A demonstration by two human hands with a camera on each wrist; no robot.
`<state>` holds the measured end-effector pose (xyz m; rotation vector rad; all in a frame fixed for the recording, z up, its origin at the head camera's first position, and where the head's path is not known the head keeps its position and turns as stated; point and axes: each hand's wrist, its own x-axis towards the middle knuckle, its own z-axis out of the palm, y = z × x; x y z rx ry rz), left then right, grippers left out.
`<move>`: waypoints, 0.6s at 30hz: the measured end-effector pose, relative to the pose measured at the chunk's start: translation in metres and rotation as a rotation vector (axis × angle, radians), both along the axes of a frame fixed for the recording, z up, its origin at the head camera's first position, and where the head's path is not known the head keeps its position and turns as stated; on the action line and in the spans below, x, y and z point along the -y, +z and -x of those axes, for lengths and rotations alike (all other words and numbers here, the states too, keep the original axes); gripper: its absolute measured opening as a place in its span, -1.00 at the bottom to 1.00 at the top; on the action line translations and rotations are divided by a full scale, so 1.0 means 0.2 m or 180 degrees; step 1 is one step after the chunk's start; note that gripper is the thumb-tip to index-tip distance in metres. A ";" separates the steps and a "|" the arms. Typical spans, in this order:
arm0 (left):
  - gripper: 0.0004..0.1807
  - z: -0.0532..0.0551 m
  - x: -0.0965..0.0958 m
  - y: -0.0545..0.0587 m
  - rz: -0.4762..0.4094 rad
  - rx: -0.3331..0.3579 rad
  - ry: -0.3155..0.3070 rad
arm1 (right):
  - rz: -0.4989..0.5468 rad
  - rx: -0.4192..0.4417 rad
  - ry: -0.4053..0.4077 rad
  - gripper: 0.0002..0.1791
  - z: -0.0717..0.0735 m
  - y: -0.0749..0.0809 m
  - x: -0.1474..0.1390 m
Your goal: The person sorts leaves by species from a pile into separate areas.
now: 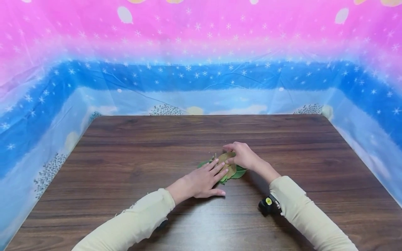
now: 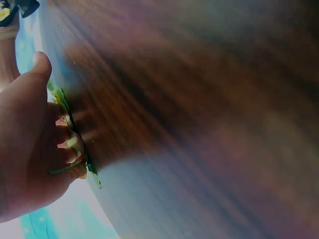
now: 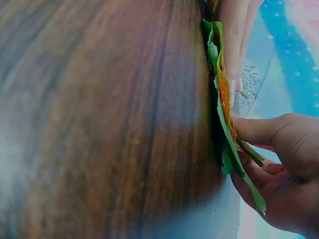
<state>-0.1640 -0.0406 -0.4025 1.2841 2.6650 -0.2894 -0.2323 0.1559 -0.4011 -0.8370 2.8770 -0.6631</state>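
A small pile of leaves lies on the wooden table, with a yellow-brown leaf on top and green leaves showing round its edges. My left hand lies over the pile's left side, fingers straight and spread on the leaves, thumb out to the side. At the right side, my right hand holds the edge of the brown leaf between thumb and curled fingers. In the right wrist view the layered green leaves are seen edge-on, the right thumb against the upper one.
The dark wood-grain table reaches far to both sides of the leaves. A pink and blue snowflake-patterned cloth hangs behind and beside it. A black wrist device sits at the right sleeve.
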 end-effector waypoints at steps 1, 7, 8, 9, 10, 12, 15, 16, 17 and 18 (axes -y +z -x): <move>-0.17 0.00 0.00 0.00 -0.0013 0.0033 0.0014 | 0.0019 0.0009 -0.0010 -0.46 0.00 0.00 0.00; -0.18 0.01 0.00 0.00 -0.0041 0.0148 0.0063 | 0.0155 0.0040 -0.0048 -0.50 0.01 -0.01 0.00; -0.18 0.01 0.00 -0.01 -0.0030 0.0147 0.0065 | 0.0184 0.0060 -0.0059 -0.50 0.01 -0.01 0.00; -0.18 0.01 0.00 -0.01 -0.0019 0.0140 0.0065 | 0.0223 0.0081 -0.0073 -0.50 0.01 -0.01 0.00; -0.18 0.01 0.00 -0.01 -0.0010 0.0134 0.0064 | 0.0257 0.0112 -0.0104 -0.50 0.01 -0.02 0.00; -0.18 0.01 0.00 -0.01 0.0001 0.0124 0.0067 | 0.0333 0.0190 -0.0190 -0.49 0.02 -0.02 -0.01; -0.19 0.01 0.00 -0.01 -0.0002 0.0134 0.0078 | 0.0449 0.0326 -0.0354 -0.49 0.04 -0.03 -0.01; -0.19 0.01 0.00 -0.01 -0.0006 0.0141 0.0080 | 0.0483 0.0375 -0.0413 -0.49 0.04 -0.03 -0.01; -0.19 0.01 0.00 -0.01 -0.0010 0.0146 0.0083 | 0.0527 0.0404 -0.0462 -0.50 0.04 -0.02 -0.01; -0.18 0.01 0.00 -0.01 -0.0013 0.0152 0.0085 | 0.0571 0.0422 -0.0499 -0.51 0.05 -0.02 -0.01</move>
